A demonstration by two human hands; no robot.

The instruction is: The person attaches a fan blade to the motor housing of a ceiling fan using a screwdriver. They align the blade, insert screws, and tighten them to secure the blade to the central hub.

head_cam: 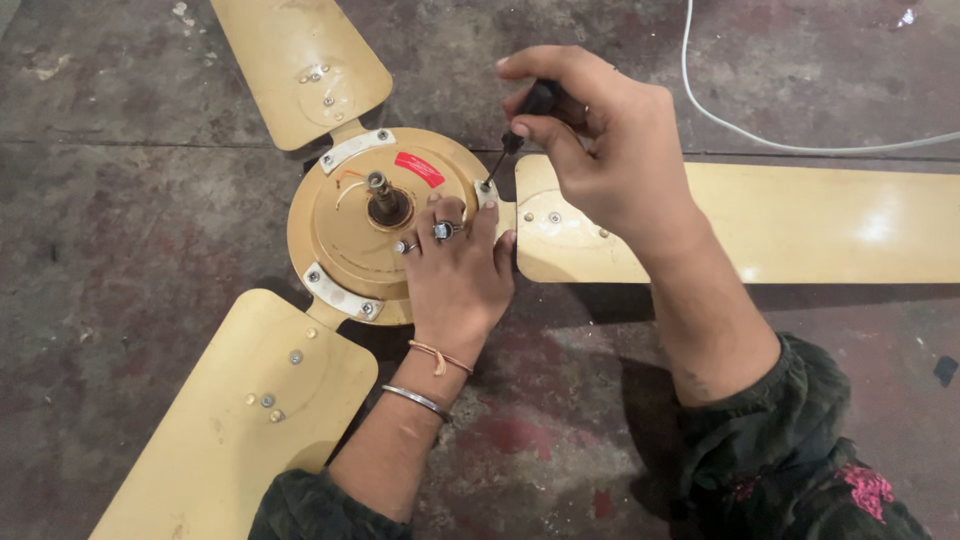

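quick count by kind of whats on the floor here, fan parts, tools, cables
Fan blades: 3 (upper, right, lower left)
Motor hub: 1
Screwdriver, held in the right hand: 1
White cable: 1
Total: 6
The left hand rests on the hub.

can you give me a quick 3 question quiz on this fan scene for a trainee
1. True or false: the right hand holds a screwdriver.
2. What does the left hand rest on: A) a blade, B) the fan motor housing, C) the white cable?
3. How many blades show?

Key
1. True; its tip is at a screw on the bracket of the right blade.
2. B.
3. Three.
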